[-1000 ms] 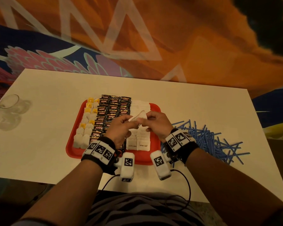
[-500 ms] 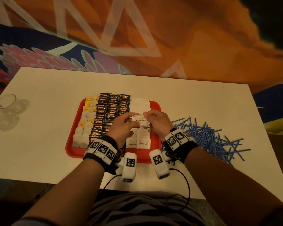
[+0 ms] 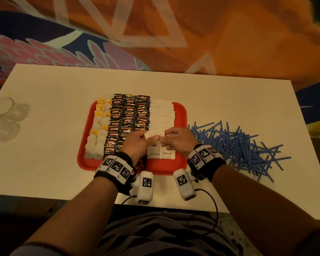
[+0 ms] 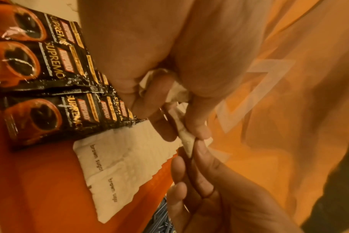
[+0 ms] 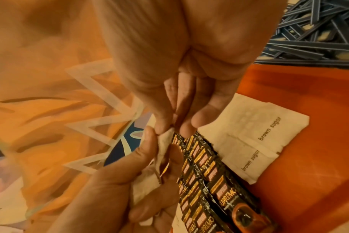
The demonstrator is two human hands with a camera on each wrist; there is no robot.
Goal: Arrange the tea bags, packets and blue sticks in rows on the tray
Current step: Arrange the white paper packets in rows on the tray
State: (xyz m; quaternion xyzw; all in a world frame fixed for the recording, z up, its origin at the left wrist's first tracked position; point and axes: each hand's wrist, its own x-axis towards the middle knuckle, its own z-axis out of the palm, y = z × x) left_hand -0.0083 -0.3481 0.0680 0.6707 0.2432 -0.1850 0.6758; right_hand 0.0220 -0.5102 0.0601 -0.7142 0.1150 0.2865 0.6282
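A red tray [image 3: 181,111] holds rows of tea bags [image 3: 98,133], black coffee packets [image 3: 129,115] and white brown-sugar packets [image 3: 162,111]. Above its near right part both hands pinch one white sugar packet [image 3: 153,133] between them. My left hand [image 3: 137,143] holds its left end, my right hand [image 3: 175,139] its right end. The left wrist view shows the packet [image 4: 186,141] edge-on between fingertips; more white paper [image 4: 179,93] is bunched in the left palm. In the right wrist view, the packet [image 5: 163,145] is pinched above the coffee packets [image 5: 209,181]. Blue sticks [image 3: 236,145] lie loose right of the tray.
The tray sits on a white table [image 3: 54,145]. An empty glass [image 3: 2,108] stands at the far left edge. Two sugar packets [image 3: 161,154] lie at the tray's near end, under my hands. A patterned orange carpet [image 3: 229,43] lies beyond the table.
The white packet has turned between my fingers from edge-on, to face showing print, to nearly flat. Both hands have stayed above the tray's near right part.
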